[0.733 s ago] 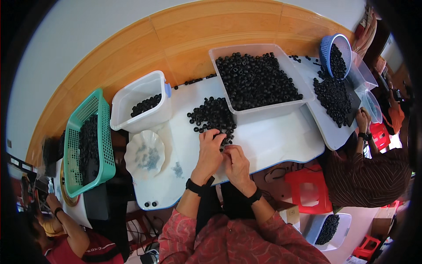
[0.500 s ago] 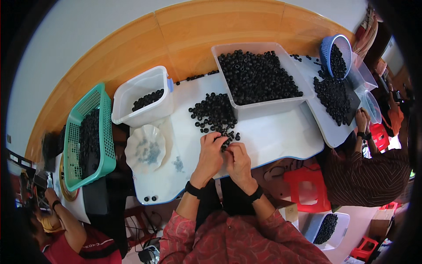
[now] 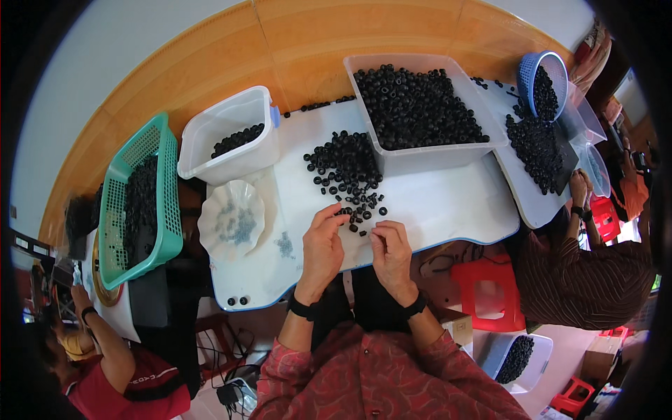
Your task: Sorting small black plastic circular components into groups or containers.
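My left hand [image 3: 322, 250] is at the near side of a loose pile of small black ring-shaped parts [image 3: 344, 162], fingers bent and thumb apart from them, with nothing visible in it. A few stray pieces lie by its fingertips. To its right, my right hand [image 3: 393, 263] is over the table's near edge, thumb and fingertips pinched together. Whatever those fingers hold, if anything, is hidden. Behind the pile stands a large clear bin [image 3: 434, 155] heaped with the same black parts.
Left on the white table [image 3: 448, 210] are a white tub [image 3: 234, 105] with some black parts and a scalloped dish [image 3: 211, 211] of tiny greyish bits. A green basket [image 3: 168, 203] stands farther left. Co-workers sit at both sides; a red stool [image 3: 490, 315] is right.
My hands have drawn apart and back toward me from the pile's near tip. Several black parts there now show uncovered between and beyond them.
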The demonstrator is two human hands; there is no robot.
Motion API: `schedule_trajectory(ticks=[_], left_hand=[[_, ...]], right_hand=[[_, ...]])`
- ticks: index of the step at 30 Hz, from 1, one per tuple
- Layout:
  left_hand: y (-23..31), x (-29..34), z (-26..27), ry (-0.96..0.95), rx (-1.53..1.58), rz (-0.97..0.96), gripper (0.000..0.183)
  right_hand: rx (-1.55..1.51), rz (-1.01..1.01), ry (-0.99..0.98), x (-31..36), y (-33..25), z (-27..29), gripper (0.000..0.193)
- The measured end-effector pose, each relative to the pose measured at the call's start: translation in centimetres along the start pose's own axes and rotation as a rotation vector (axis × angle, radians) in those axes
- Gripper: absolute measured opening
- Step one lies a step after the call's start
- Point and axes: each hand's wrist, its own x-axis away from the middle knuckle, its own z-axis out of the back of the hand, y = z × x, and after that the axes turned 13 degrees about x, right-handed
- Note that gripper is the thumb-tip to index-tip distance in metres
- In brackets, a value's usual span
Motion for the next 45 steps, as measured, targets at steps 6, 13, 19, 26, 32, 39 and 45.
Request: schedule_trajectory(ticks=[6,13,19,26,32,39,45], left_hand=[[-0.9,1.4,0.3,0.154,-0.135,-0.002,0.028],[-1.0,3.4,-0.5,0.155,-0.248,-0.035,0.033],[-0.8,3.1,-0.7,0.124,-0.280,-0.067,0.036],[-1.1,3.1,-0.9,0.164,-0.256,-0.059,0.031],[-1.6,2.6,-1.6,0.230,-0.296,-0.083,0.023],[-1.9,2.4,-1.6,0.209,-0.383,-0.077,0.021],[0.2,3.4,-0.5,0.159,0.077,0.091,0.026]], right_hand=[[0.009,0.036,0.024,0.2,0.2,0.0,0.012],[0.036,0.062,0.048,0.4,0.3,-0.4,0.012],[-0.034,-0.014,0.070,0.7,0.1,0.5,0.010],[-0.055,-0.038,0.035,1.7,-0.4,1.2,0.010],[-0.054,-0.049,0.019,1.6,-0.4,0.9,0.011],[-0.014,-0.003,0.024,1.6,-0.3,0.6,0.013],[0.004,0.009,0.023,1.6,-0.1,0.6,0.010]])
